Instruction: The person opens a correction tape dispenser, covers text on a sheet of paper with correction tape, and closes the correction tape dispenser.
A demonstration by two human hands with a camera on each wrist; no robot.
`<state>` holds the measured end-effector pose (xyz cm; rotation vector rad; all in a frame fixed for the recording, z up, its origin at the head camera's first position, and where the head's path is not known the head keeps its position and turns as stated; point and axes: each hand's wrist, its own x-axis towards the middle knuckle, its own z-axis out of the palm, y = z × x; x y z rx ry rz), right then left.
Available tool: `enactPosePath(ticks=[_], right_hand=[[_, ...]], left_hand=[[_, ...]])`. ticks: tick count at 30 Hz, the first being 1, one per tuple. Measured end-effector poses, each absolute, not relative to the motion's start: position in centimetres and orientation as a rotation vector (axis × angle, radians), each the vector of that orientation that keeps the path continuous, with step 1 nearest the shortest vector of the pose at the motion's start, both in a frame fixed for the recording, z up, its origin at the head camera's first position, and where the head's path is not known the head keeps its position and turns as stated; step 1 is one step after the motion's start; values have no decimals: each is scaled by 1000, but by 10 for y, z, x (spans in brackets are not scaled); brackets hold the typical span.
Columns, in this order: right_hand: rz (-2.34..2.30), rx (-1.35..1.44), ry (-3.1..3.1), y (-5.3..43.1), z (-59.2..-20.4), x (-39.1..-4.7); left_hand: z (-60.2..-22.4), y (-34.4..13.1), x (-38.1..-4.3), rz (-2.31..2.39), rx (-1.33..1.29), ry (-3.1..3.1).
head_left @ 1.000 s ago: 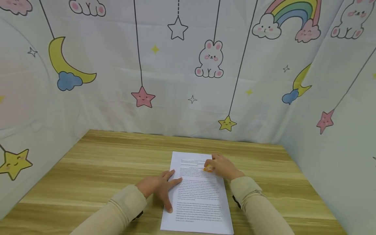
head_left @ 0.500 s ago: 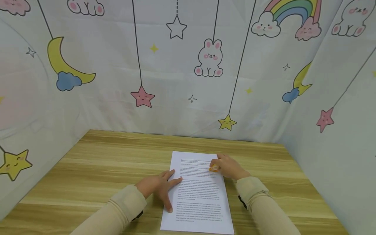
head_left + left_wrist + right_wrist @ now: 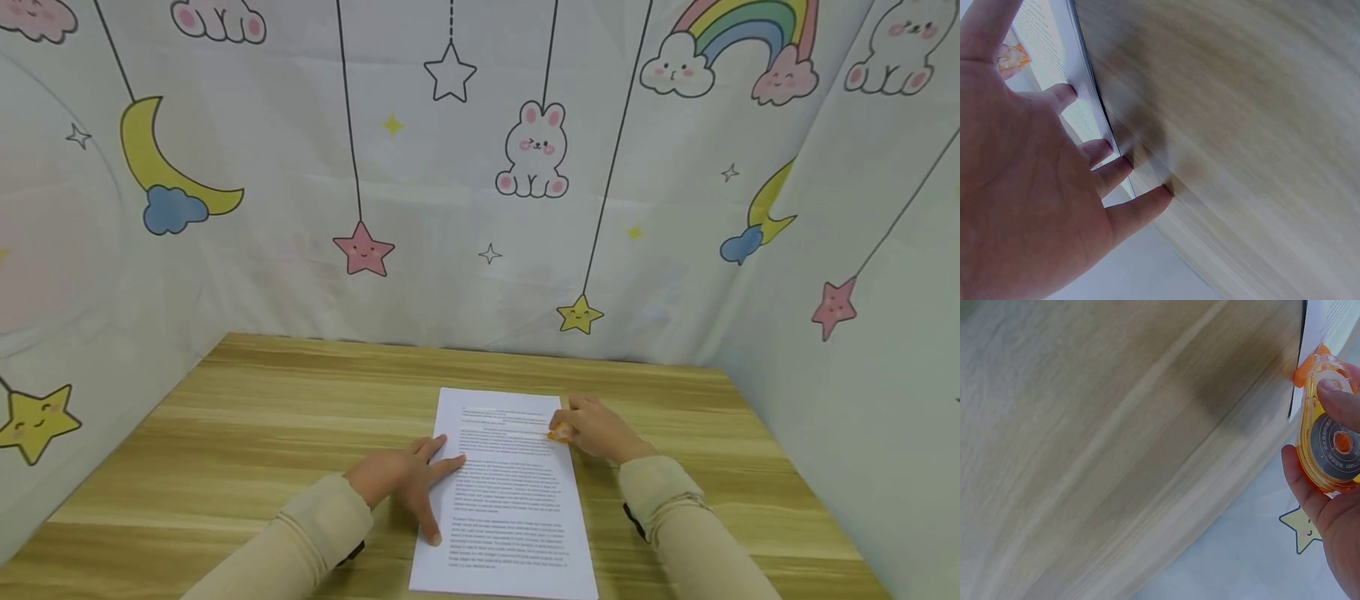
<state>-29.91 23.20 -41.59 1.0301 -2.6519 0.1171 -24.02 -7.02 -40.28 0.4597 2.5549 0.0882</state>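
Note:
A stack of printed paper [image 3: 510,533] lies upright before me on the table. My right hand [image 3: 597,427] grips an orange, see-through correction tape dispenser [image 3: 1317,450] between thumb and fingers. Its orange tip [image 3: 1302,372] is right at the paper's right edge, level with the upper lines of text. In the head view, mostly the front of the correction tape [image 3: 559,432] shows below the fingers. My left hand [image 3: 408,482] rests with spread fingers over the stack's left edge; the left wrist view shows its fingers [image 3: 1138,209] stretched out along that edge, holding nothing.
The wood-grain table [image 3: 300,400] extends around the stack on both sides. White cloth [image 3: 420,183] printed with stars, moons and rabbits hangs behind the table and along both sides. Beige sleeves [image 3: 667,492] cover both forearms.
The right hand has slid to the right along the upper text with the correction tape, reaching the paper's right edge. The left hand and the stack stay in place.

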Motion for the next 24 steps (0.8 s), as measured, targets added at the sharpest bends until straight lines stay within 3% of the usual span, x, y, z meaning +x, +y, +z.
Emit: enactPosePath(ticks=[7, 15, 24], right_hand=[[184, 1029, -2689, 234, -419, -302], [425, 763, -2902, 251, -423, -307], [475, 797, -2898, 241, -415, -294]], left_hand=[[-404, -72, -241, 60, 448, 2552], [-405, -71, -242, 84, 465, 2549], [-399, -73, -238, 110, 488, 2542]])
